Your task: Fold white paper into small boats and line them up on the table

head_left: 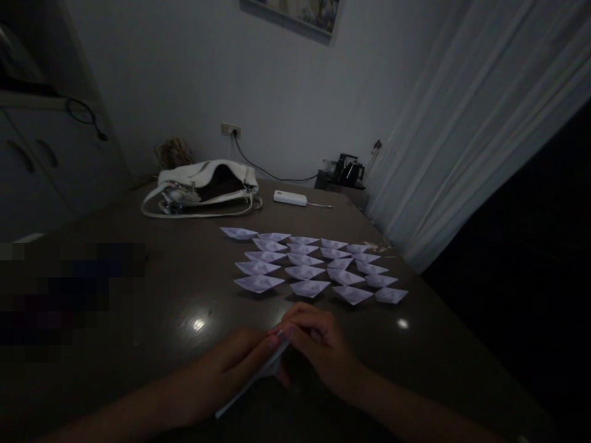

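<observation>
A folded sheet of white paper (252, 383) is held between my two hands, low over the near part of the dark table (175, 295). My left hand (240, 360) pinches it from the left, thumb along the upper edge. From the right, my right hand (321, 347) closes thumb and fingers on the paper's far end, close to the left fingertips. The paper is seen nearly edge-on, so its folds are hard to make out. Just beyond my hands, several white paper boats (305, 272) stand in rows on the tabletop.
A white handbag (207, 184) lies at the back left of the table. Right of it is a white power bank (290, 198) with a short cable. A black kettle (351, 172) stands by the wall. A pale curtain (443, 147) hangs along the right side.
</observation>
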Motion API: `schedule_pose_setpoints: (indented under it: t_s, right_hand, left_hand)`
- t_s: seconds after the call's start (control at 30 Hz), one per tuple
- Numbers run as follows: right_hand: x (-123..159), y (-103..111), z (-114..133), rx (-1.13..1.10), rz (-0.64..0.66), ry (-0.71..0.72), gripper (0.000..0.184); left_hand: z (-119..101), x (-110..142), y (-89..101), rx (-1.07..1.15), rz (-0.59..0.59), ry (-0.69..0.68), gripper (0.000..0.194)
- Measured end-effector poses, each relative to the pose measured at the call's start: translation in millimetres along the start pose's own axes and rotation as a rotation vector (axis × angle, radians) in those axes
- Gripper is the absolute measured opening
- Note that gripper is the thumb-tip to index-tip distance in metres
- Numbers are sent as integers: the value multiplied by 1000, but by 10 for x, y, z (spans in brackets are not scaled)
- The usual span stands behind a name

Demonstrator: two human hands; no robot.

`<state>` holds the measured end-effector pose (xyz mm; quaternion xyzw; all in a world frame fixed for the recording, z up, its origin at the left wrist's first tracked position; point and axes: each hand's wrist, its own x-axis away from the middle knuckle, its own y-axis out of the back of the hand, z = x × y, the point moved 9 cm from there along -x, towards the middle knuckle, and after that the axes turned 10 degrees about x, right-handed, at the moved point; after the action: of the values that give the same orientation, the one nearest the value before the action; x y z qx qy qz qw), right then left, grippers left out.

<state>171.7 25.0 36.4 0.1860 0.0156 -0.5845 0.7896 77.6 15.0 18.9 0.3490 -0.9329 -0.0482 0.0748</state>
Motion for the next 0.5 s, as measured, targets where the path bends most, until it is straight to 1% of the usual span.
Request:
schedule_pose_setpoints:
  t_s: [0.07,0.17,0.23,0.33,0.5]
  right_hand:
    - [-6,2,23,-5,-9,11,27]
    - [-11,2,-11,-30,-11,-23,29]
    - [-12,31,-46,-31,-33,-40,28]
    - [-13,96,-68,-1,-84,-28,20]
    - [-15,101,-91,3,-93,-54,16]
  left_hand:
    - [24,2,20,-41,-28,-11,52]
    - [97,-3,68,-94,-72,7,50]
    - [97,-12,59,-84,-58,2,52]
    - [52,-28,50,-67,-56,-17,54]
    - [23,-40,38,-57,-51,-24,50]
